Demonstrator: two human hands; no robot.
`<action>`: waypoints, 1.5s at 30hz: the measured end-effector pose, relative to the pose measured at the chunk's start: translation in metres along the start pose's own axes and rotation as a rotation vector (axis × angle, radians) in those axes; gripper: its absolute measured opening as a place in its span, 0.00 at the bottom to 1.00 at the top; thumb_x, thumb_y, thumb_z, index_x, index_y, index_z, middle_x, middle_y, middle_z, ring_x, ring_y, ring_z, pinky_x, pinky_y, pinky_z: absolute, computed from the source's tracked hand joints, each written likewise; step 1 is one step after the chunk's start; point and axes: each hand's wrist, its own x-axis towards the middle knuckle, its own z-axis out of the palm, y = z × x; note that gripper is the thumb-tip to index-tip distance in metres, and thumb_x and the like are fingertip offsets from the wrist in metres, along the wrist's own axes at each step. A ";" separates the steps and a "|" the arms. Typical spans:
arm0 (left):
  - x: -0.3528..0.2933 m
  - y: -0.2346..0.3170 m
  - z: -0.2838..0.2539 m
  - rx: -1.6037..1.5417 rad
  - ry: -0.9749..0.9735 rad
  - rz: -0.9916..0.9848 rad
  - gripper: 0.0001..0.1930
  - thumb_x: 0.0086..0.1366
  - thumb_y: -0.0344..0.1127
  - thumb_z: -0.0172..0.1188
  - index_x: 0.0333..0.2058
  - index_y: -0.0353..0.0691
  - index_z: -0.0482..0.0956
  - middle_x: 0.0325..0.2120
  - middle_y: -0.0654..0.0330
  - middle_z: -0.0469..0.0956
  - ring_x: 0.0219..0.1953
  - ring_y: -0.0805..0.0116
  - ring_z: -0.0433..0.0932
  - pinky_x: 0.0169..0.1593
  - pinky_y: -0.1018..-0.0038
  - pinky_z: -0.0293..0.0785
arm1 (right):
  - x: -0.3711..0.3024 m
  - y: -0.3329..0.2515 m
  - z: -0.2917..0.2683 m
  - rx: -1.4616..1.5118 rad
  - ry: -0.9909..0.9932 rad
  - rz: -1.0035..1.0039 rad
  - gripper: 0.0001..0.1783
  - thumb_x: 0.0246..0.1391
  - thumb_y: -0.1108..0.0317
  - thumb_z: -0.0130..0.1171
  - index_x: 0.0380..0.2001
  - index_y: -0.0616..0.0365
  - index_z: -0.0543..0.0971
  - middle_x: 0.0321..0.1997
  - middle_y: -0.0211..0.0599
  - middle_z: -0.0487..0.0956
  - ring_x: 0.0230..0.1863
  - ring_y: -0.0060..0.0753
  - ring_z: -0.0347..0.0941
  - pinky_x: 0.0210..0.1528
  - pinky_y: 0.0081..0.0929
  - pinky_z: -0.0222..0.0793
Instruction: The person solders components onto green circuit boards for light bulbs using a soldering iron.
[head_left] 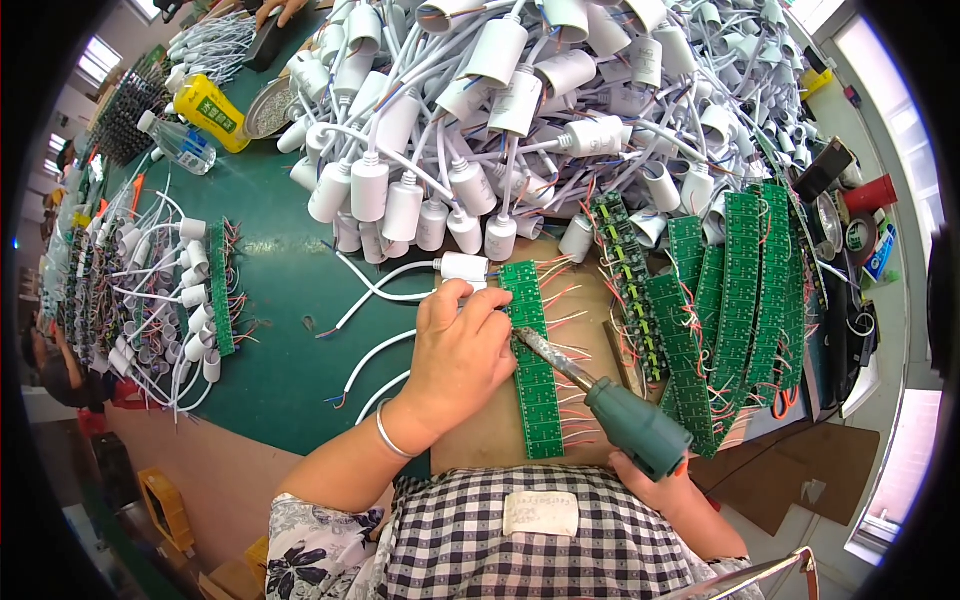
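Right now my left hand sits at frame centre, fingers curled down and pressing on the left edge of the green circuit board strip, probably pinching a white wire end against it, though the fingertips hide the contact so I can't tell for sure. My right hand, lower right of centre, is wrapped tight around the teal handle of the soldering iron, tip angled up-left and touching the strip just beside my left index finger. Strip lies upright on a brown board over the green table, red and white leads sticking off its right side. A white capacitor sits just above my left hand. To do this joint well, my guess: keep the strip pinned flat, hold the tip steady on one pad, keep fingertips clear of the hot barrel, don't bridge neighbouring pads. More green strips fan out on the right; a big pile of white capacitors fills the top; finished strips with capacitors lie at far left; bottles at upper left.
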 end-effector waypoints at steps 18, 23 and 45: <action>-0.002 0.003 0.000 0.011 0.015 0.005 0.09 0.41 0.29 0.62 0.24 0.41 0.74 0.43 0.64 0.73 0.47 0.56 0.64 0.49 0.62 0.61 | -0.019 0.017 0.006 0.419 0.032 0.071 0.32 0.44 0.81 0.46 0.58 0.67 0.61 0.41 0.41 0.75 0.30 0.28 0.73 0.36 0.24 0.69; -0.006 0.006 -0.001 0.058 0.040 0.018 0.10 0.40 0.27 0.62 0.23 0.43 0.72 0.45 0.64 0.73 0.47 0.55 0.64 0.50 0.61 0.60 | -0.022 0.017 0.006 0.440 0.042 0.042 0.32 0.45 0.80 0.47 0.58 0.68 0.60 0.50 0.43 0.72 0.30 0.28 0.74 0.37 0.26 0.70; 0.033 -0.019 -0.043 0.453 0.182 0.525 0.04 0.50 0.35 0.59 0.27 0.53 0.77 0.40 0.71 0.72 0.51 0.68 0.66 0.57 0.64 0.54 | -0.030 0.011 0.006 0.754 0.442 -0.015 0.27 0.45 0.74 0.47 0.52 0.71 0.65 0.21 0.41 0.75 0.22 0.30 0.71 0.30 0.24 0.70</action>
